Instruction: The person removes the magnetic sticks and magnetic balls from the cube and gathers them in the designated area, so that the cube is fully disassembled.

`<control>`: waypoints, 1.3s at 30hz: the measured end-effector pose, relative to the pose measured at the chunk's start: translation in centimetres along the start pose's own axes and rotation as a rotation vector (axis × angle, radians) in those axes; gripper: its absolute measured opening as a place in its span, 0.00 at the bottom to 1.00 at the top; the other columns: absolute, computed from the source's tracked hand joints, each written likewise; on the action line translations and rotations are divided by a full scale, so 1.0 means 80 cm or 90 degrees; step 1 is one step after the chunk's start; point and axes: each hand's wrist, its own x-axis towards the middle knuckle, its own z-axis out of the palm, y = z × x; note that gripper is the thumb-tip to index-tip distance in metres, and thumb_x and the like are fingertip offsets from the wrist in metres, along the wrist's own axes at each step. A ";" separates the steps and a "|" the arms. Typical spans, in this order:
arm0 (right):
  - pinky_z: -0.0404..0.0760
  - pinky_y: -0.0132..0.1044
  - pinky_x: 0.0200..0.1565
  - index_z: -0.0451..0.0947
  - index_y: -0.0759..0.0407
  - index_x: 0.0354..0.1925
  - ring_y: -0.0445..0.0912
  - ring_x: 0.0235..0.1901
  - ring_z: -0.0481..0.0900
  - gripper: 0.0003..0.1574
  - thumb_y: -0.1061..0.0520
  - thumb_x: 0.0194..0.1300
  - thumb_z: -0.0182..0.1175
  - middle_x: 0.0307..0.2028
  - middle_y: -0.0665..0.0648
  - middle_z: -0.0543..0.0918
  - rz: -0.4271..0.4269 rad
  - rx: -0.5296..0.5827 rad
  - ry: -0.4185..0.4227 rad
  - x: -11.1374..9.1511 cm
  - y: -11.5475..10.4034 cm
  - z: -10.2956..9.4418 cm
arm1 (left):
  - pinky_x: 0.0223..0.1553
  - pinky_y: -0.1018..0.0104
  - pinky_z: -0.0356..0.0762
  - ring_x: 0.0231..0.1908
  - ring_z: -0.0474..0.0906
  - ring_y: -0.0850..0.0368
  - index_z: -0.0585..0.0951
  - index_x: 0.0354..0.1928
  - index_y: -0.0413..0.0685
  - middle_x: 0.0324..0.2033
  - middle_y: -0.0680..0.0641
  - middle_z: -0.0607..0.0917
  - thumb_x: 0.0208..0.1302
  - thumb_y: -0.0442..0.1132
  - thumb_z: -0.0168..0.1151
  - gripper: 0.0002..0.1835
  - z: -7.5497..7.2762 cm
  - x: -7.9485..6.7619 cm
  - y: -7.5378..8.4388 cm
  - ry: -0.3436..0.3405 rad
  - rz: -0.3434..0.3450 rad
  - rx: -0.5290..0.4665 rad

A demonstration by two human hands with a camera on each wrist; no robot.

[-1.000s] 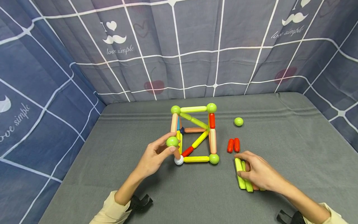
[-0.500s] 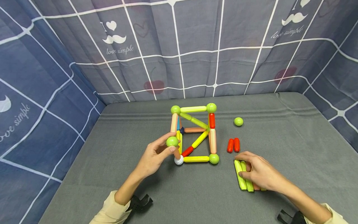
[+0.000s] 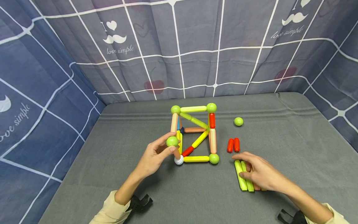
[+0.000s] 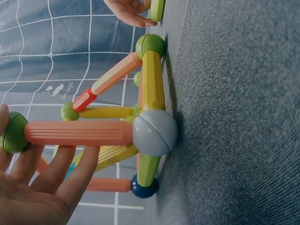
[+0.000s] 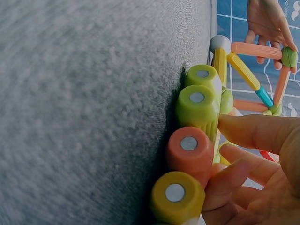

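Observation:
A frame of magnetic rods and balls (image 3: pixel 196 159) stands mid-table. At its near left corner my left hand (image 3: pixel 151 157) pinches a green ball (image 3: pixel 172 142) between thumb and fingers. That ball tops an upright orange rod (image 4: pixel 79 133), whose foot meets a white ball (image 4: pixel 155 132). My right hand (image 3: pixel 261 171) rests over a row of loose rods lying side by side. Two are green rods (image 3: pixel 241 175), beside an orange rod (image 5: pixel 190 152) and a yellow rod (image 5: pixel 178 197). Its thumb touches a green rod, its index finger reaches past the far ends, and the palm hides part of the row.
Two short red rods (image 3: pixel 233 145) lie just beyond my right hand. Farther back is a loose green ball (image 3: pixel 238 121). A dark patterned curtain (image 3: pixel 195 71) hangs behind the grey cloth-covered table (image 3: pixel 134 124).
The outer green rod has shifted slightly and lies more evenly beside its neighbour. My right index finger has stretched a little farther out. The left hand keeps still.

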 end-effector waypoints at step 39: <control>0.78 0.38 0.22 0.75 0.60 0.58 0.58 0.41 0.83 0.24 0.70 0.64 0.63 0.51 0.67 0.78 0.022 0.119 0.118 0.161 -0.047 -0.007 | 0.48 0.63 0.79 0.43 0.81 0.44 0.70 0.67 0.35 0.46 0.38 0.82 0.71 0.29 0.58 0.24 0.001 0.000 0.001 0.002 -0.009 -0.008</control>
